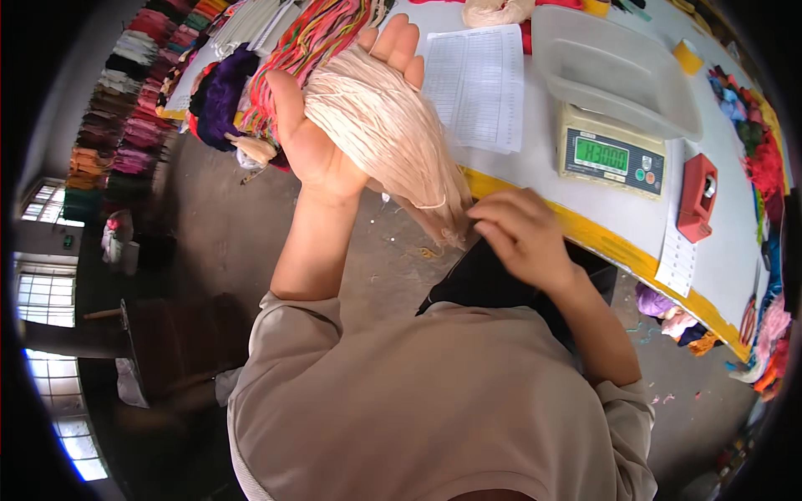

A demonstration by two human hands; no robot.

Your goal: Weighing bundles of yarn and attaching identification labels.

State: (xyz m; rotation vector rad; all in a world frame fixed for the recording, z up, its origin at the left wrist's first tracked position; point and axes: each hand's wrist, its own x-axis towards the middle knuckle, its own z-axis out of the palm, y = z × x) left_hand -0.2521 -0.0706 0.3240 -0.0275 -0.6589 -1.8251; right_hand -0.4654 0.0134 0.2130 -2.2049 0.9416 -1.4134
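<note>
A skein of cream yarn [384, 125] lies across the palm of my left hand [322, 154], which is raised with its fingers stretched out past the strands. The skein hangs down to the right, and a thin tie circles it near its narrow lower end. Beside that end is my right hand [522, 234], slightly blurred, its fingers bent and drawn together. Whatever its fingertips hold, perhaps a loose thread, is too small to make out.
On the white table with a yellow edge [601, 234] are a digital scale [614, 159] bearing a clear plastic tub [618, 75], a printed sheet [476, 88] and a red tool [697, 196]. Multicoloured yarn [309, 42] and purple yarn [224, 96] lie at the left.
</note>
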